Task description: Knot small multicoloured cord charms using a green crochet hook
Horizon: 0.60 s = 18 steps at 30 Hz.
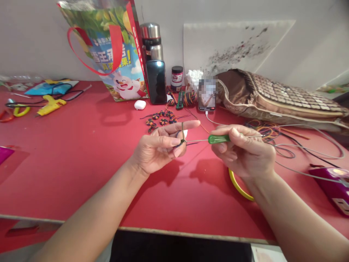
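Over the red table (89, 160), my left hand (160, 147) pinches a small knot of dark and green cord (182, 137), with the index finger stretched out. My right hand (244, 151) grips a thin metal hook tool by its green handle (219, 138). The tool's tip touches the knot at my left fingertips. A cluster of finished multicoloured knots (160, 119) lies on the table behind my hands.
A printed paper bag (114, 51), a steel flask (151, 40), a dark phone (156, 82), a small jar (177, 77) and a lit phone (207, 95) stand at the back. A yellow glue gun (50, 104) lies far left. Loose cords (272, 131), a brown bag (275, 98) and a purple box (334, 182) are on the right.
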### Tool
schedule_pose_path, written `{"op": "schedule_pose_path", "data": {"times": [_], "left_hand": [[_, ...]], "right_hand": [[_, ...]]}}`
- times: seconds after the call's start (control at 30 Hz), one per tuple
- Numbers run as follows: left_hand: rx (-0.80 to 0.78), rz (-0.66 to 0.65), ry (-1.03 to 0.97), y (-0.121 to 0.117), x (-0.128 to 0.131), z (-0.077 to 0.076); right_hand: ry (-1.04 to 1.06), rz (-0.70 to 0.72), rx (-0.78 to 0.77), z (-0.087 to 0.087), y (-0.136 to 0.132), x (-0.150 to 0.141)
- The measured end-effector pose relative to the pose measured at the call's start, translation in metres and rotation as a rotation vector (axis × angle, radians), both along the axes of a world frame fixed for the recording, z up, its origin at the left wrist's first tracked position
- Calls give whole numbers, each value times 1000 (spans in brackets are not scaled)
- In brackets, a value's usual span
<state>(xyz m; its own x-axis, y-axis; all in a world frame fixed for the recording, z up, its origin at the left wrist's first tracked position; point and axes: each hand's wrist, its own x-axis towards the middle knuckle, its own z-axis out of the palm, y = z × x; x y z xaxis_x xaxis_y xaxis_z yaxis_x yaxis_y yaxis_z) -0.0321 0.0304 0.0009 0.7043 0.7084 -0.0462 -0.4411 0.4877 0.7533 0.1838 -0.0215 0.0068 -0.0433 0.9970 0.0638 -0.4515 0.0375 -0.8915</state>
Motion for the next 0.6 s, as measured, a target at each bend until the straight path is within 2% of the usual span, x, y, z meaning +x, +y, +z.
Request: {"op": "schedule_pose_path", "data": {"times": [0.43,0.6], "left_hand": [[236,229,161,-11,17,-4],[269,252,208,-12,16,-6]], "right_hand": [[37,-89,2,-8,0,-11],[20,-101,-26,-9,2,-8]]}}
